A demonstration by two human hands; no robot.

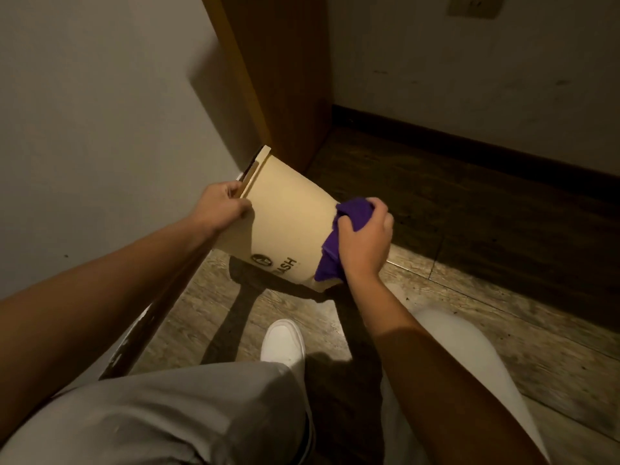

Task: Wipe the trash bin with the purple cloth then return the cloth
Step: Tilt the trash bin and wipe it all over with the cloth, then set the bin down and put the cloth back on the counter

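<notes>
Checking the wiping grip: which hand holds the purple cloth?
The right hand presses the purple cloth against the trash bin; the left hand only grips its rim.

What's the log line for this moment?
left hand: grips tilted trash bin rim | right hand: presses purple cloth on side | cloth not returned

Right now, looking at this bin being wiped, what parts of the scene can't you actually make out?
- Head view: the trash bin is tipped away, so its opening and inside are hidden by its own wall.
- Its printed word is partly cut off where the wall curves under; only "ASH" reads.
- The right hand covers much of the purple cloth.
- The left hand hides the rim it grips.
- The wall socket is cut by the top edge.
</notes>
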